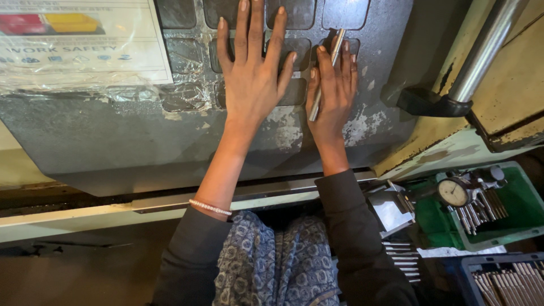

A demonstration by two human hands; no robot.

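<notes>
Fingers pinning metal rod — left hand flat beside, grey panel.

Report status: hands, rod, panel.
Left hand flat on the grey panel, fingers spread, empty. Right hand presses a thin metal rod against the panel. Nothing between the hands.

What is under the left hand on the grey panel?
The left hand lies flat on dark square buttons of the grey panel. Those beneath the palm are hidden.
</notes>
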